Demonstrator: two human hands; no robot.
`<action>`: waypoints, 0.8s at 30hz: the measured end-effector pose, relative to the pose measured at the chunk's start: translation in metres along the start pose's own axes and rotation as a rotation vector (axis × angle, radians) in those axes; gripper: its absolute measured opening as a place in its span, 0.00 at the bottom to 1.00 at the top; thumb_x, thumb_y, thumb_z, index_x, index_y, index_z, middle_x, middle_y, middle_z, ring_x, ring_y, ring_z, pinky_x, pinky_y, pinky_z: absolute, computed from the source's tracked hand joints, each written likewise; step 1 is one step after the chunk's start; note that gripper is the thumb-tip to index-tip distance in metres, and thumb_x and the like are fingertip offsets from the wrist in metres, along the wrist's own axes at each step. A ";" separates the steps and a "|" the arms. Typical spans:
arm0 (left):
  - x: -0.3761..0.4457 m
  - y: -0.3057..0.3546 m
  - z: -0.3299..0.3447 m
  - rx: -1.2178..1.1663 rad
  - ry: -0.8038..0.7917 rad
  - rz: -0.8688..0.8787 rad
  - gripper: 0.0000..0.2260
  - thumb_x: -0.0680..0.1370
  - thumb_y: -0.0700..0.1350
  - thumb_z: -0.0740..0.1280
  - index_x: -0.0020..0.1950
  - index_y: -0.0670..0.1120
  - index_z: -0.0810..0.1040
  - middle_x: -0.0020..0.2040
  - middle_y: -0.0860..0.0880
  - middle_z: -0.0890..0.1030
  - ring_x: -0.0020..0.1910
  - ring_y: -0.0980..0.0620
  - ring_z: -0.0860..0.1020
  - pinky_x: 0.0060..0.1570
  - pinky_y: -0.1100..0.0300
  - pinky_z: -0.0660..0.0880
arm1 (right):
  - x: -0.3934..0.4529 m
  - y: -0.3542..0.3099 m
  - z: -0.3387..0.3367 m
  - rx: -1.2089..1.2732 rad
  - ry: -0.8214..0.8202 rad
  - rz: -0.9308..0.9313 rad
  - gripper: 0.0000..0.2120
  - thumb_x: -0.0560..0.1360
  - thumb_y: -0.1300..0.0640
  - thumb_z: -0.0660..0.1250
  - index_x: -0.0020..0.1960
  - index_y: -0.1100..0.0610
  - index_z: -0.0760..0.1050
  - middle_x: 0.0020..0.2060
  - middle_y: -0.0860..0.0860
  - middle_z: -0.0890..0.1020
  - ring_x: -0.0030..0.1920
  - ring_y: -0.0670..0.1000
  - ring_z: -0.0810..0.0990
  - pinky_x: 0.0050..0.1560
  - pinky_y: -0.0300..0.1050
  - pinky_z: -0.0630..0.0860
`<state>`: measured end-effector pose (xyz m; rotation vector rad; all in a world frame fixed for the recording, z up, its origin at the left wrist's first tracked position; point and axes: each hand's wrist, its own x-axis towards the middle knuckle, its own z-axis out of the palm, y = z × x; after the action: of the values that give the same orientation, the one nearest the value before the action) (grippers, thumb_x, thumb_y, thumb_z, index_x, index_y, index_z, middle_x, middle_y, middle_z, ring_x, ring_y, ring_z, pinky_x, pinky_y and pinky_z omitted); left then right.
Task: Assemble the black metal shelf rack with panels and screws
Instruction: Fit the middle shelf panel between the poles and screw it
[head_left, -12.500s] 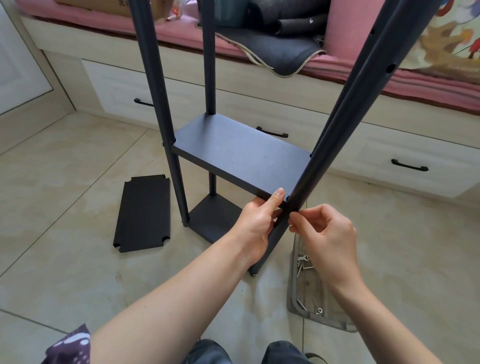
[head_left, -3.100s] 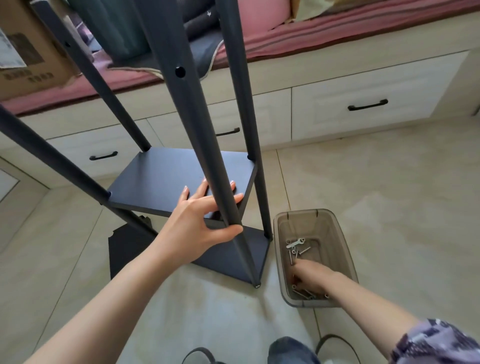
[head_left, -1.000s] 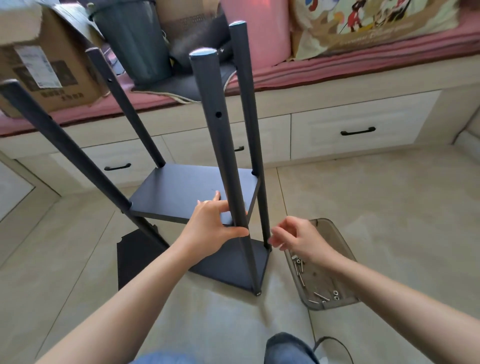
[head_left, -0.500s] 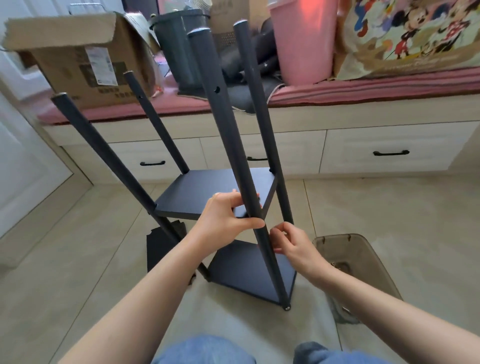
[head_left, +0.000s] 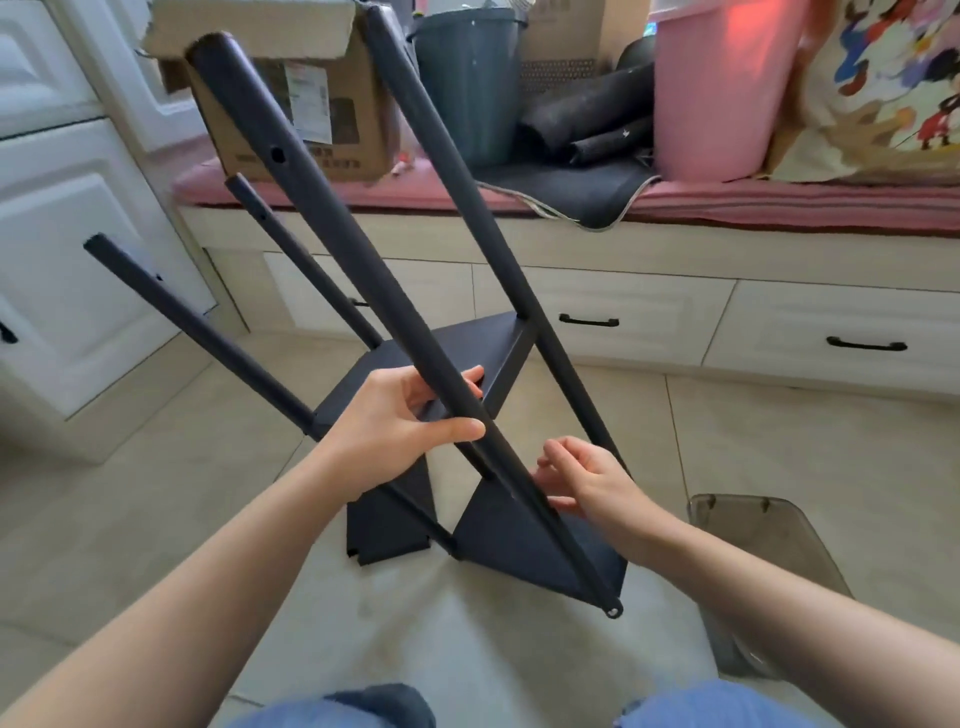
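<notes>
Looking down through the head camera, we see the rack tilted over to the left, its four posts leaning, with two shelf panels already seated between them: the middle panel and the bottom panel. One loose panel lies flat on the floor behind the rack, so we judge the job a little past halfway, with that top shelf and its screws left to fit.

Our left hand wraps the near post, thumb under and fingers curled over it, right at the front corner of the middle panel. Our right hand sits just beside the same post, lower down, fingers loosely bent towards it; whether it pinches a screw we cannot tell. The screw tray stands on the floor to our right.
</notes>
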<state>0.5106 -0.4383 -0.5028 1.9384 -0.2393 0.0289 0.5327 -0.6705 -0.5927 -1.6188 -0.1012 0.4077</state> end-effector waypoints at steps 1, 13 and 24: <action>-0.006 -0.003 -0.006 -0.033 0.017 -0.006 0.09 0.70 0.44 0.79 0.48 0.54 0.86 0.56 0.65 0.83 0.58 0.67 0.79 0.49 0.78 0.72 | 0.001 -0.002 0.005 -0.019 -0.011 -0.002 0.13 0.83 0.50 0.59 0.47 0.56 0.75 0.38 0.48 0.85 0.45 0.47 0.85 0.43 0.40 0.79; -0.061 -0.033 -0.056 -0.162 0.247 -0.019 0.17 0.67 0.50 0.75 0.55 0.52 0.82 0.59 0.64 0.82 0.59 0.61 0.81 0.52 0.73 0.75 | 0.025 -0.020 0.076 -0.268 0.007 -0.038 0.13 0.82 0.47 0.61 0.50 0.55 0.78 0.42 0.54 0.86 0.44 0.49 0.85 0.49 0.43 0.77; -0.092 -0.086 -0.076 -0.408 0.344 -0.026 0.11 0.72 0.46 0.75 0.54 0.50 0.83 0.64 0.56 0.81 0.64 0.54 0.80 0.59 0.65 0.77 | 0.036 -0.034 0.104 -0.376 0.014 -0.151 0.08 0.79 0.49 0.67 0.49 0.54 0.77 0.34 0.46 0.86 0.38 0.43 0.85 0.41 0.36 0.75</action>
<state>0.4429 -0.3235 -0.5653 1.5005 0.0118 0.2730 0.5394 -0.5575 -0.5702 -1.9682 -0.3024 0.2705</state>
